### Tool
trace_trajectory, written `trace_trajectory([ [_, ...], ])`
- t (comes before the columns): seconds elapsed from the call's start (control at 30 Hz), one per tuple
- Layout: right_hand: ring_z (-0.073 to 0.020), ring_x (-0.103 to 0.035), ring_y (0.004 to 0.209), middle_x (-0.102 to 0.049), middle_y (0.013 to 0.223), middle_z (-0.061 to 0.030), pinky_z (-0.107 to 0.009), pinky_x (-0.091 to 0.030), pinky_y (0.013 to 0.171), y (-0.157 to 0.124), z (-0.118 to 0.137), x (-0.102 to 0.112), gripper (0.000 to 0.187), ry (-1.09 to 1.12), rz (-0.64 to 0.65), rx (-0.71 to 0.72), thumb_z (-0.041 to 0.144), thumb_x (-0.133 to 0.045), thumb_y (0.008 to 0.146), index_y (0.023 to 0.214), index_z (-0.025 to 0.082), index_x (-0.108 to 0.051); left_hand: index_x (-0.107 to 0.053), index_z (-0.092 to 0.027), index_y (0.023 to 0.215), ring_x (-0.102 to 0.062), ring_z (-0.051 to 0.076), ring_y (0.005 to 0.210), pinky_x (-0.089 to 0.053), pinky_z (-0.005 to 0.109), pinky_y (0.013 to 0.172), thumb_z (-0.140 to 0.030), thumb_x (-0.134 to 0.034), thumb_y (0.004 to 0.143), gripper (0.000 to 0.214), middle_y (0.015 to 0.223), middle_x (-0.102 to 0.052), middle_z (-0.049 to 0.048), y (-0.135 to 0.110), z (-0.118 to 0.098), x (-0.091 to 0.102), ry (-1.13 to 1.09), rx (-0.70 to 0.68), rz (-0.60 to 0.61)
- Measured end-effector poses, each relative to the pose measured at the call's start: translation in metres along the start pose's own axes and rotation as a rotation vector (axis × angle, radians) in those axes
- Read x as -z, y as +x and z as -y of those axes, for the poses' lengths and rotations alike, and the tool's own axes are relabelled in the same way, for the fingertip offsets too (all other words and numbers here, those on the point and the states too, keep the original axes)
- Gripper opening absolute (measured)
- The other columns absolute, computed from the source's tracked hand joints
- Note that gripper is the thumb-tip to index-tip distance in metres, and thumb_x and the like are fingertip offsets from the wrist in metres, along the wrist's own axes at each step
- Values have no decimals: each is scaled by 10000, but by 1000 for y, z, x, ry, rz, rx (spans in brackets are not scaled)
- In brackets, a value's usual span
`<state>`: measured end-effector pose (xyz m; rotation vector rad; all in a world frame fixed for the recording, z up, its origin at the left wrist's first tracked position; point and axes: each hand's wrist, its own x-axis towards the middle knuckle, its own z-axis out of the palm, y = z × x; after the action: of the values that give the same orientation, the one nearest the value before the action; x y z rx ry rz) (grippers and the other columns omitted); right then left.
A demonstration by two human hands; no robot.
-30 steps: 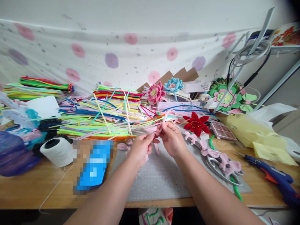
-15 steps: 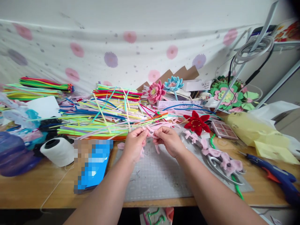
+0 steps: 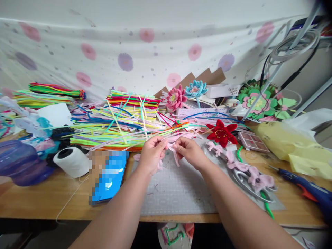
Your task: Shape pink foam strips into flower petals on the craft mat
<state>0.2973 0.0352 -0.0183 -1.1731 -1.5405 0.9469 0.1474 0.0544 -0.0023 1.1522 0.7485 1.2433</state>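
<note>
Pink strip [image 3: 177, 158], pinched in left hand [image 3: 153, 152] and right hand [image 3: 191, 153], is partly hidden, perhaps doubled. Yellow bag [image 3: 275, 140]: contents not discernible.

Forearms [image 3: 127, 197] angle inward over the grey mat [image 3: 178, 193]. Left hand [image 3: 153, 153] and right hand [image 3: 190, 152] both pinched, slightly apart above its far part.

One camera sits on the person's head. It looks forward and down at the table [image 3: 77, 204], so the two arms [image 3: 121, 204] come in from the bottom edge. The left hand [image 3: 153, 153] and right hand [image 3: 190, 152] are quite near, about in the middle. The far side of the table is farther off, and behind it the view reaches up to a flowery cloth [image 3: 155, 67] and the wall [image 3: 155, 12].
</note>
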Motion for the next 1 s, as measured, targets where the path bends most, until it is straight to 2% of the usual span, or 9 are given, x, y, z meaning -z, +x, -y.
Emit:
trace_trajectory([
  [0.1, -125, -560, 590, -593, 663, 3, -238, -434, 581, 0, -1, -2, 220, -277, -91, 222, 325, -562, 821, 964, 167, -619, -521, -150, 635, -337, 17, 361, -209, 146, 355, -282, -695, 658, 219, 536, -532, -45, 1, 0, 1, -28, -2, -23],
  [0.2, -167, -590, 748, -645, 818, -61, -267, -444, 698, -2, -2, -6, 312, -594, -71, 399, 299, -539, 858, 1130, 163, -608, -514, -150, 640, -339, 12, 359, -205, 137, 354, -273, -686, 659, 213, 533, -528, -48, 3, 0, 2, -59, -8, -66],
  [0.33, -198, -597, 803, -638, 899, -109, -279, -448, 714, -5, 1, -13, 355, -901, -55, 383, 250, -464, 901, 1226, 130, -545, -509, -143, 615, -325, 3, 355, -202, 134, 348, -273, -691, 640, 225, 530, -516, -50, 3, -2, 3, -103, -12, -105],
  [0.43, -193, -597, 808, -639, 909, -105, -269, -440, 714, -6, 4, -17, 331, -1024, -40, 339, 205, -411, 921, 1218, 133, -538, -527, -132, 606, -333, 3, 356, -204, 134, 345, -259, -688, 632, 206, 540, -541, -33, 3, -2, 2, -120, -9, -125],
  [0.67, -177, -595, 751, -650, 811, -71, -250, -408, 666, -4, 3, -16, 226, -1043, -69, 309, 172, -418, 903, 914, 160, -644, -520, -130, 578, -331, -2, 353, -206, 121, 349, -244, -676, 641, 203, 510, -549, -33, 3, -1, 2, -109, -35, -180],
  [0.73, -171, -595, 739, -654, 803, -60, -244, -403, 648, -5, 6, -16, 225, -1050, -84, 313, 187, -422, 903, 916, 176, -647, -515, -132, 580, -325, -5, 347, -197, 119, 345, -257, -683, 646, 220, 508, -538, -42, 3, -1, 2, -98, -27, -169],
  [0.83, -185, -595, 831, -661, 895, -65, -248, -405, 675, -6, 10, -19, 240, -1025, -129, 329, 237, -421, 910, 1026, 207, -629, -520, -132, 590, -324, 0, 338, -183, 122, 337, -278, -705, 645, 242, 505, -526, -43, 2, 1, 0, -70, 17, -109],
  [0.9, -200, -597, 847, -663, 897, -77, -263, -406, 684, -7, 12, -19, 233, -912, -148, 291, 234, -430, 896, 999, 203, -636, -529, -129, 597, -325, 6, 342, -188, 128, 337, -296, -714, 648, 254, 504, -518, -38, 2, 5, -1, -50, 44, -64],
  [1.0, -164, -613, 683, -662, 728, -45, -245, -412, 618, -6, 10, -17, 206, -698, -109, 195, 190, -429, 865, 827, 189, -632, -573, -137, 710, -357, 28, 378, -252, 144, 360, -387, -658, 705, 264, 542, -507, -37, 3, 8, 1, -56, 57, -38],
])
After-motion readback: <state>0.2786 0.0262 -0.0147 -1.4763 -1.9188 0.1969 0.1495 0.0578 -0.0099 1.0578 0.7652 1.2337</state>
